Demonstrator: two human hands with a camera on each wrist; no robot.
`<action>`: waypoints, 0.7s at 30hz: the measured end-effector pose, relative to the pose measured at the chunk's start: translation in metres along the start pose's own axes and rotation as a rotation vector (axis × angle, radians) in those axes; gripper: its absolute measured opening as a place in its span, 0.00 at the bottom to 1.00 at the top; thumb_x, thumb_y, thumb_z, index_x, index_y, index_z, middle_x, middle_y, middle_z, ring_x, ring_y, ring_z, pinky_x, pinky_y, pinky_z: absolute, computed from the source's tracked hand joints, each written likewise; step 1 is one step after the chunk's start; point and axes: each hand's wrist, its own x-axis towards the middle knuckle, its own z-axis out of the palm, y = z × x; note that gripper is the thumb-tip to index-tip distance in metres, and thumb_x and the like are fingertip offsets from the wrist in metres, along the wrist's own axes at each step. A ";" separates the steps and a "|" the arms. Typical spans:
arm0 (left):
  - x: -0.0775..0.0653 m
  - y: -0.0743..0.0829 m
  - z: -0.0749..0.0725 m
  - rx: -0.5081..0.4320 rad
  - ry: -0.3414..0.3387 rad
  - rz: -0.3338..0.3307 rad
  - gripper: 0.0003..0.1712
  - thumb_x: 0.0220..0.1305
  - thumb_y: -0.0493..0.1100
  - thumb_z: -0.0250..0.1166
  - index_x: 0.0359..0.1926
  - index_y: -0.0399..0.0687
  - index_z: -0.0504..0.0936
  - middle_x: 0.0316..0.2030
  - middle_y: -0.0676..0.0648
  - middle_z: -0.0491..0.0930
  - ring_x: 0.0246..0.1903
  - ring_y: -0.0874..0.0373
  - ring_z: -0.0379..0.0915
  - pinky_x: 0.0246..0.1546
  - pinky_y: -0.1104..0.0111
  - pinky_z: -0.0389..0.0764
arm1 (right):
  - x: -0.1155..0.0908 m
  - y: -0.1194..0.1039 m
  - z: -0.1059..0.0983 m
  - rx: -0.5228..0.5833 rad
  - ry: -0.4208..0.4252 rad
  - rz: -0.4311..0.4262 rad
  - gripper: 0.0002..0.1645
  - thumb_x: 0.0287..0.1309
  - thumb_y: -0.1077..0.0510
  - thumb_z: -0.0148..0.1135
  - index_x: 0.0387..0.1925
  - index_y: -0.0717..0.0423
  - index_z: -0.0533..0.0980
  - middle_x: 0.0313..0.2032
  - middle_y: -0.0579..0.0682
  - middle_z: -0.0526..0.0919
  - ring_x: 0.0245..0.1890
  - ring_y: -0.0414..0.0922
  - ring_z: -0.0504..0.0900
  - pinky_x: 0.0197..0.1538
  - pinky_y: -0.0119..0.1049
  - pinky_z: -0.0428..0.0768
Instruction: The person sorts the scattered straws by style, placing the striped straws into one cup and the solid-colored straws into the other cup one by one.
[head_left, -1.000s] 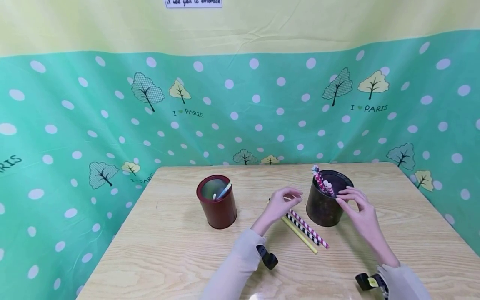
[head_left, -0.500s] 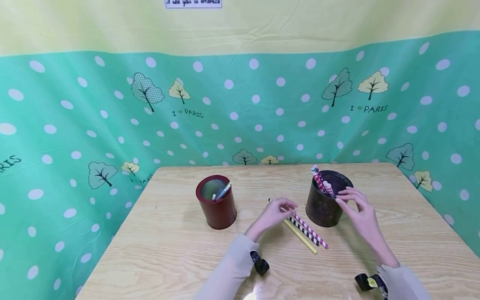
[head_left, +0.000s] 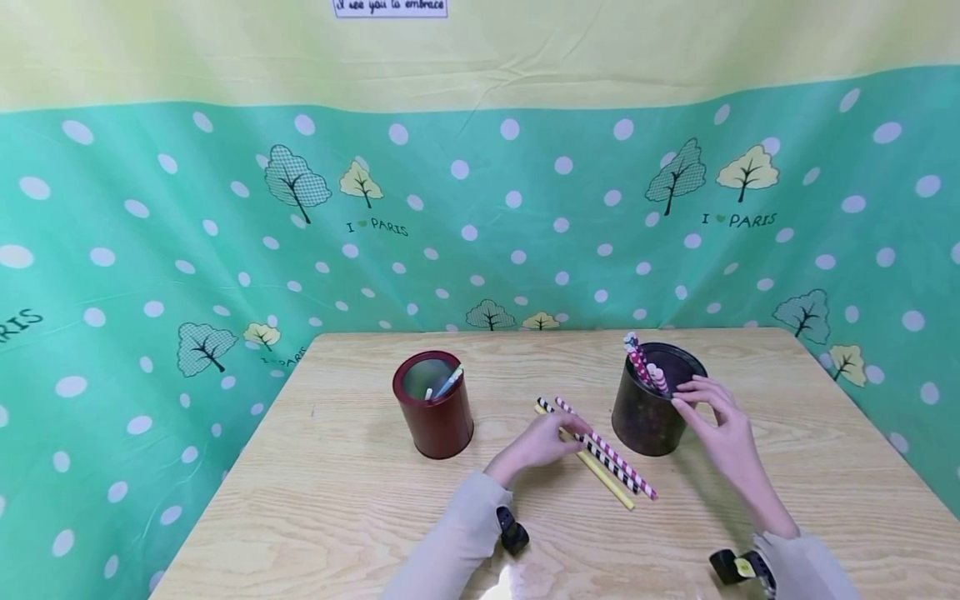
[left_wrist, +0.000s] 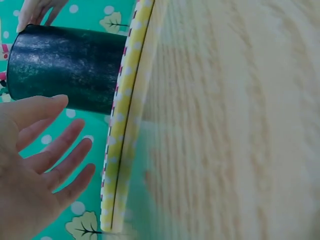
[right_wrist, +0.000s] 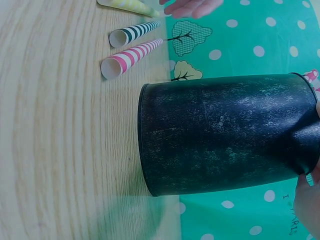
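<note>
In the head view my left hand (head_left: 553, 440) hovers over three paper straws on the table, its fingers spread and loosely bent. The straws are a yellow dotted straw (head_left: 606, 481), a black-and-white striped straw (head_left: 609, 469) and a magenta-and-white striped straw (head_left: 626, 469). The left wrist view shows these fingers (left_wrist: 62, 150) apart from the straws, holding nothing. My right hand (head_left: 723, 425) pinches the near right rim of a black can (head_left: 648, 421) between thumb and fingers. Several pink patterned straws (head_left: 637, 358) lean inside that can; their lower ends are hidden.
A dark red can (head_left: 438, 425) stands to the left with a blue straw (head_left: 447, 383) and a whitish straw end visible inside. The wooden table (head_left: 322, 483) ends at the back against a green dotted curtain (head_left: 435, 275).
My left hand has moved left and lowered toward the straws, uncovering their far ends. The right hand stays at the black can's rim. The straws have not visibly moved.
</note>
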 end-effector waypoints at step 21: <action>0.000 -0.004 0.005 0.082 -0.069 0.054 0.13 0.49 0.32 0.64 0.40 0.38 0.79 0.37 0.46 0.79 0.38 0.58 0.74 0.41 0.76 0.71 | -0.001 -0.012 -0.001 -0.056 -0.017 0.004 0.08 0.51 0.57 0.61 0.37 0.50 0.78 0.47 0.44 0.73 0.57 0.38 0.61 0.58 0.21 0.57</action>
